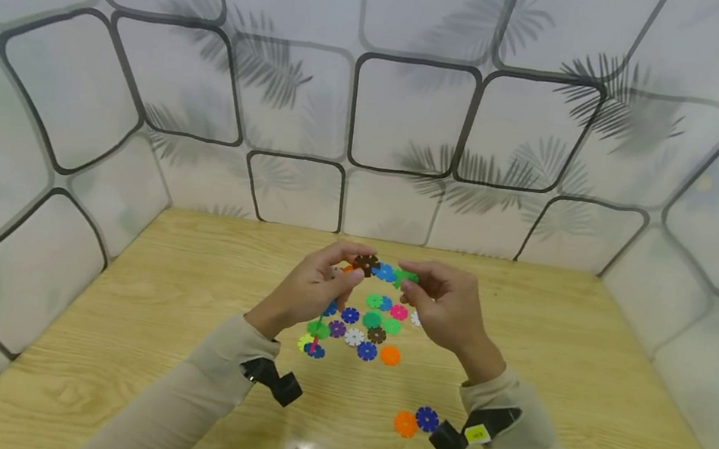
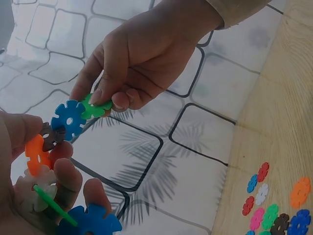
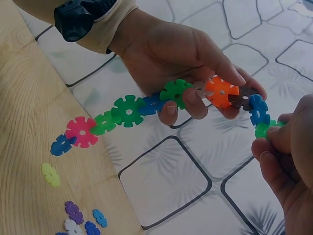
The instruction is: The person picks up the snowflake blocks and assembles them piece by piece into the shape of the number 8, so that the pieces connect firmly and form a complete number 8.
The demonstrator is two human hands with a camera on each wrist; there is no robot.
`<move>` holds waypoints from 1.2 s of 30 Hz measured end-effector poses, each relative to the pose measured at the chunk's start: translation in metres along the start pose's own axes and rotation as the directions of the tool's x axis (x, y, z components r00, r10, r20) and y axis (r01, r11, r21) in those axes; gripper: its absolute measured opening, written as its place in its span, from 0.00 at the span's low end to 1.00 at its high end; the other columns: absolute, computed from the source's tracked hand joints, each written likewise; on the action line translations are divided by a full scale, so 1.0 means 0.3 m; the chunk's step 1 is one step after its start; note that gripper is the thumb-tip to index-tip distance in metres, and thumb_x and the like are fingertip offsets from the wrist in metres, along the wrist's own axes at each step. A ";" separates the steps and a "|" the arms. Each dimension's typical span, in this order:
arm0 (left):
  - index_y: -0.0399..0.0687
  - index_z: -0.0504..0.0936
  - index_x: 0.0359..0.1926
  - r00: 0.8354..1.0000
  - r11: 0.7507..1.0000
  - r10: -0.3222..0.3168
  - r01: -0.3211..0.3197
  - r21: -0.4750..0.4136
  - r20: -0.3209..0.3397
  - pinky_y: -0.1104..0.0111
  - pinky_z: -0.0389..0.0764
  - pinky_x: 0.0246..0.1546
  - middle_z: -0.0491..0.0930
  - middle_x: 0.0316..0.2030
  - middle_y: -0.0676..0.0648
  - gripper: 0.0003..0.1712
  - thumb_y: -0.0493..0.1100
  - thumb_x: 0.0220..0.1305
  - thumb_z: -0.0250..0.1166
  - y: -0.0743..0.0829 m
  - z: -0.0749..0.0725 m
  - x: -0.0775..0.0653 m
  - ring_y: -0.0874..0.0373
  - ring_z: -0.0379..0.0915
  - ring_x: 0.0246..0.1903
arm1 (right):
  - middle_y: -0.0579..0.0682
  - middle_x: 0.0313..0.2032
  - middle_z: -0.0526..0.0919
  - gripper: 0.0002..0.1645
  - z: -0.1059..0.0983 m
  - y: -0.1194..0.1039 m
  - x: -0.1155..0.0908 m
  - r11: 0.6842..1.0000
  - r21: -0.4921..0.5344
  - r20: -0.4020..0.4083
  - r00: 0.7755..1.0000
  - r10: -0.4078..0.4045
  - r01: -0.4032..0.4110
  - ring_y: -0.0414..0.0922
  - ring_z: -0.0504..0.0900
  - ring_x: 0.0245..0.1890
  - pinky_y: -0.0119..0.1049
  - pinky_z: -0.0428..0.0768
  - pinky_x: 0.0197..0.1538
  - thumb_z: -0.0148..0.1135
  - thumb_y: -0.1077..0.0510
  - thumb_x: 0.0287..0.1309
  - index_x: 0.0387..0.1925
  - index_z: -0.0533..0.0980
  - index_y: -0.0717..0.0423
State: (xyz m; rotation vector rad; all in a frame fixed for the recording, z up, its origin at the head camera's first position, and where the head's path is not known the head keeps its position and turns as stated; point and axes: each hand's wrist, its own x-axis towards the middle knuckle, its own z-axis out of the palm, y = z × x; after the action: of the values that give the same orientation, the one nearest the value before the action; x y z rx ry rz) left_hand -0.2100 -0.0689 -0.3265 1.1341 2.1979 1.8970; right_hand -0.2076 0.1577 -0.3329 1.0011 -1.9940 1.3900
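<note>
In the head view, just below the middle of the frame, holding up a chain of notched discs (image 1: 384,272) above the counter (image 1: 184,292). Pinching at a brown disc (image 1: 366,264) with the left hand (image 1: 315,285) and at a green end disc (image 1: 409,277) with the right hand (image 1: 448,302), with hands apart and linked only through the chain. Below, could scatter the loose discs (image 1: 372,320) at centre if dropping the chain or dipping a wrist. In the left wrist view, at the left of the frame, gripping between thumb and fingers on either side of a blue disc (image 2: 69,121). Cannot tell how deeply slotted into the green one; could pop loose if tugged while shallow, or buckle at the brown joint if pushed off-line. In the right wrist view, curling left fingers round the chain near an orange disc (image 3: 222,92) at upper right, leaving unsupported a pink disc (image 3: 82,132) and a blue tail disc (image 3: 61,145) at left. Could twist and unhook there under hanging weight, or snag on a loose yellow disc (image 3: 50,175) at lower left if lowered carelessly.
</note>
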 end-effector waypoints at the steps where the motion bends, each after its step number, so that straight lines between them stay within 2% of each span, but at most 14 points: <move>1: 0.33 0.67 0.63 1.000 1.000 -0.004 0.004 0.005 0.001 0.67 0.68 0.18 0.70 0.24 0.37 0.19 0.33 0.75 0.48 0.000 0.002 0.001 0.42 0.65 0.15 | 0.59 0.25 0.84 0.15 0.000 0.000 -0.002 1.000 0.000 0.000 1.000 0.005 -0.005 0.47 0.82 0.19 0.31 0.81 0.23 0.63 0.81 0.50 0.42 0.80 0.73; 4: 0.35 0.68 0.62 1.000 1.000 -0.008 0.008 0.027 -0.002 0.66 0.68 0.18 0.71 0.35 0.41 0.18 0.34 0.75 0.48 0.001 0.006 0.002 0.44 0.64 0.15 | 0.59 0.24 0.84 0.15 0.000 0.003 -0.008 1.000 0.002 -0.006 1.000 0.017 -0.017 0.46 0.82 0.18 0.31 0.80 0.23 0.63 0.81 0.50 0.42 0.81 0.73; 6: 0.36 0.68 0.63 1.000 0.998 -0.002 0.003 0.060 -0.004 0.66 0.68 0.17 0.72 0.37 0.44 0.18 0.35 0.75 0.48 0.000 0.008 0.001 0.45 0.65 0.15 | 0.60 0.24 0.84 0.15 0.003 0.004 -0.010 1.000 0.014 -0.016 1.000 0.017 -0.017 0.45 0.82 0.18 0.31 0.81 0.24 0.62 0.81 0.50 0.41 0.80 0.74; 8: 0.38 0.68 0.64 1.000 0.995 -0.001 0.000 0.101 0.004 0.67 0.67 0.15 0.73 0.30 0.44 0.19 0.36 0.76 0.48 -0.001 0.009 -0.004 0.45 0.65 0.13 | 0.60 0.24 0.84 0.14 0.008 0.006 -0.012 0.999 0.031 -0.026 1.000 0.013 -0.012 0.45 0.82 0.18 0.31 0.81 0.24 0.61 0.81 0.51 0.42 0.80 0.74; 11: 0.40 0.68 0.65 1.000 0.988 0.009 -0.011 0.153 0.011 0.68 0.66 0.12 0.76 0.28 0.44 0.20 0.37 0.76 0.49 -0.001 0.008 -0.013 0.47 0.65 0.11 | 0.59 0.24 0.84 0.13 0.016 0.009 -0.012 0.999 0.036 -0.035 0.999 -0.001 0.003 0.43 0.81 0.18 0.31 0.81 0.25 0.59 0.80 0.54 0.42 0.80 0.73; 15: 0.40 0.69 0.64 1.000 0.983 0.029 -0.030 0.180 0.009 0.68 0.67 0.12 0.78 0.41 0.42 0.19 0.37 0.75 0.50 -0.005 0.012 -0.015 0.56 0.64 0.11 | 0.55 0.22 0.83 0.14 0.023 0.012 -0.012 1.000 -0.009 -0.050 0.999 -0.013 0.013 0.40 0.79 0.17 0.30 0.80 0.22 0.58 0.79 0.55 0.41 0.82 0.70; 17: 0.41 0.70 0.63 0.999 0.981 0.039 -0.040 0.191 0.009 0.69 0.67 0.11 0.78 0.42 0.41 0.18 0.36 0.75 0.50 -0.007 0.016 -0.012 0.59 0.64 0.10 | 0.54 0.22 0.83 0.14 0.023 0.014 -0.014 1.000 -0.024 -0.056 0.998 -0.005 0.004 0.40 0.78 0.16 0.30 0.78 0.21 0.58 0.80 0.54 0.41 0.82 0.69; 25: 0.40 0.72 0.61 1.000 0.984 0.011 -0.015 0.177 0.021 0.70 0.66 0.10 0.78 0.43 0.42 0.17 0.36 0.75 0.51 -0.012 0.035 -0.006 0.60 0.62 0.09 | 0.55 0.24 0.84 0.16 0.027 0.007 -0.027 0.998 -0.063 -0.089 0.996 0.009 -0.015 0.38 0.75 0.15 0.28 0.76 0.18 0.57 0.81 0.50 0.37 0.82 0.68; 31: 0.40 0.73 0.61 1.000 0.983 -0.005 0.002 0.183 0.018 0.70 0.64 0.10 0.78 0.42 0.44 0.17 0.36 0.75 0.51 -0.001 0.040 0.007 0.60 0.61 0.09 | 0.57 0.25 0.84 0.16 0.034 -0.003 -0.023 0.998 -0.051 -0.149 0.989 0.014 -0.021 0.42 0.75 0.14 0.27 0.74 0.17 0.56 0.83 0.48 0.35 0.82 0.68; 36: 0.39 0.73 0.62 0.999 0.992 -0.033 0.031 0.125 0.013 0.70 0.65 0.12 0.79 0.41 0.44 0.19 0.38 0.75 0.50 0.001 0.047 0.017 0.59 0.61 0.10 | 0.57 0.22 0.81 0.14 0.046 -0.008 -0.026 0.999 -0.032 -0.216 0.976 0.001 -0.008 0.45 0.74 0.14 0.27 0.75 0.20 0.56 0.83 0.49 0.34 0.81 0.70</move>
State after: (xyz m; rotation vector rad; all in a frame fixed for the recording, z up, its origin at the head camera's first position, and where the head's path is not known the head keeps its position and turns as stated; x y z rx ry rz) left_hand -0.2071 -0.0540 -0.3277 1.1192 2.3411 1.7543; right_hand -0.2010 0.1466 -0.3420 0.7953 -1.8534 1.4000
